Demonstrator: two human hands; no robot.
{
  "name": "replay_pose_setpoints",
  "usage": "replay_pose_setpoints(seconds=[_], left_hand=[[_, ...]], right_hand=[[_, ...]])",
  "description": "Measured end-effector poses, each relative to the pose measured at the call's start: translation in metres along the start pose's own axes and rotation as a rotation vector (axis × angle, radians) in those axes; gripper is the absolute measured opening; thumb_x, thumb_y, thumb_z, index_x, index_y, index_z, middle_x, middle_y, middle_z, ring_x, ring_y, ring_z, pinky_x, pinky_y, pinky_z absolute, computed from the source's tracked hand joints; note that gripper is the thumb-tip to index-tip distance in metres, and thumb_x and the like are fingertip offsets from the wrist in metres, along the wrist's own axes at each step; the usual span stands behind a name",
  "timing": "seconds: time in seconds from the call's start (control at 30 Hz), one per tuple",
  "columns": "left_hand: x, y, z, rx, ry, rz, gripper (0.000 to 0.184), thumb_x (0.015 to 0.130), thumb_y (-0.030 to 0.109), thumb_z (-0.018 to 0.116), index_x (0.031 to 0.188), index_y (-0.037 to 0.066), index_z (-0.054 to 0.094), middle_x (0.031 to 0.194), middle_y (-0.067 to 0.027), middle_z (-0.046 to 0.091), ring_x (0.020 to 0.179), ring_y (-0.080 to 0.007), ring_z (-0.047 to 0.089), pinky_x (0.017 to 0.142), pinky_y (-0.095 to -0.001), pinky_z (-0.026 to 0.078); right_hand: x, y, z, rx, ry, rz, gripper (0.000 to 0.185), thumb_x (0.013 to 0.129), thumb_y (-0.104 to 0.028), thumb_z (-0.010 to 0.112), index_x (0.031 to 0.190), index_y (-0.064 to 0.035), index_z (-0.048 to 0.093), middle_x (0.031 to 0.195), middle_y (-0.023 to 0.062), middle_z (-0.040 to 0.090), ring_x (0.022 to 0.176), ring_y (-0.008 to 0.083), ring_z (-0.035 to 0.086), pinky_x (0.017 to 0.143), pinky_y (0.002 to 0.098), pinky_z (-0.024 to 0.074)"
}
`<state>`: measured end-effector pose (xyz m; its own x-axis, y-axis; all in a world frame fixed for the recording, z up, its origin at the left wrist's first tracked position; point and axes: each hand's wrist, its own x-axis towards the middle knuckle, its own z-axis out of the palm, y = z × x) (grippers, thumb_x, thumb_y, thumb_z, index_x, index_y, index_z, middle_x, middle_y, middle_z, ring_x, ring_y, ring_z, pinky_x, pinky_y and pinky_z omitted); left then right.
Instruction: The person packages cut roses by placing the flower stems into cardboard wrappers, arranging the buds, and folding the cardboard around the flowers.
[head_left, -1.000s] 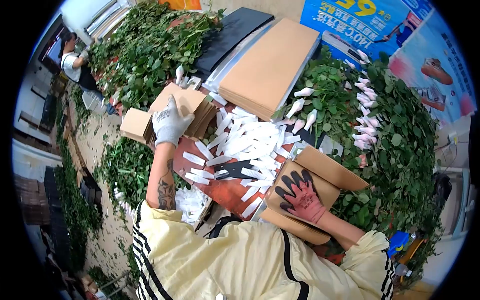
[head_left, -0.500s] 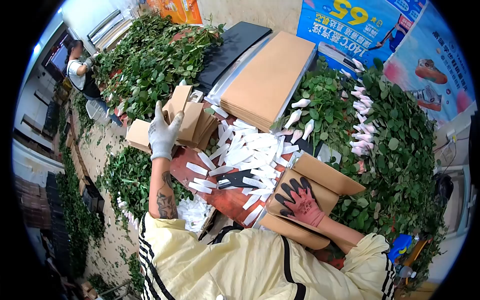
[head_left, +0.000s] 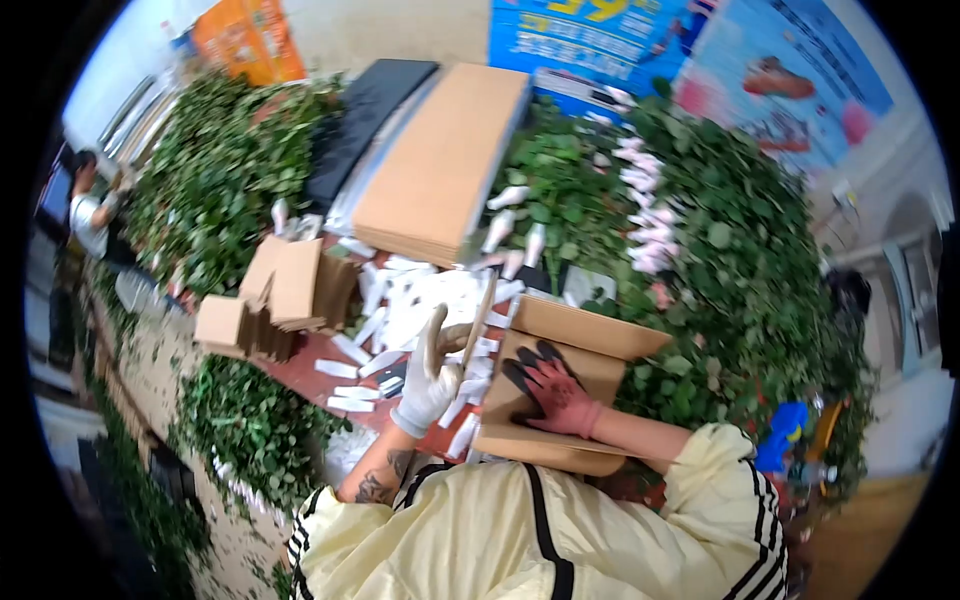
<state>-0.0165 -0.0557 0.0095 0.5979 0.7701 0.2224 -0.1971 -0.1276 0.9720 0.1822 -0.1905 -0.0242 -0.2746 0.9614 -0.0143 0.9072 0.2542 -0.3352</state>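
My left hand point(head_left: 430, 375), in a white glove, pinches a small cardboard piece point(head_left: 481, 312) between thumb and fingers and holds it on edge over the heap of white strips point(head_left: 425, 298). In a pink glove with dark fingertips, my right hand point(head_left: 553, 392) lies flat with fingers spread. It presses on the inside of a folded-up brown cardboard sheet point(head_left: 585, 330), whose two long sides stand raised around it. Stacks of small cardboard pieces point(head_left: 290, 285) stand to the left on the red tabletop point(head_left: 295, 375).
Large flat cardboard sheets point(head_left: 440, 160) are stacked at the back, beside dark sheets point(head_left: 365, 125). Leafy stems point(head_left: 225, 150) are piled left; more, with pale wrapped flower heads point(head_left: 645, 215), lie right. Another person point(head_left: 92, 215) stands far left. A blue object point(head_left: 782, 435) is at the right.
My left hand has moved right from the small cardboard stacks to beside the folded sheet, bringing one piece along. My right hand stays on the sheet. The whole view has shifted.
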Motion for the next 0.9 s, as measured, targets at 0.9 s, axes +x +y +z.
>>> replay_pose_setpoints(seconds=[0.9], left_hand=[[0.003, -0.001, -0.009, 0.297, -0.548, -0.142, 0.090, 0.062, 0.028, 0.077, 0.135, -0.003, 0.034, 0.127, -0.0181, 0.048, 0.119, -0.0256, 0.046, 0.101, -0.0353, 0.035]], right_hand=[[-0.018, 0.041, 0.034, 1.377, 0.101, 0.520, 0.043, 0.087, -0.029, 0.060, 0.121, -0.0031, 0.054, 0.108, 0.0073, 0.063, 0.098, 0.0181, 0.058, 0.086, 0.0316, 0.0460]])
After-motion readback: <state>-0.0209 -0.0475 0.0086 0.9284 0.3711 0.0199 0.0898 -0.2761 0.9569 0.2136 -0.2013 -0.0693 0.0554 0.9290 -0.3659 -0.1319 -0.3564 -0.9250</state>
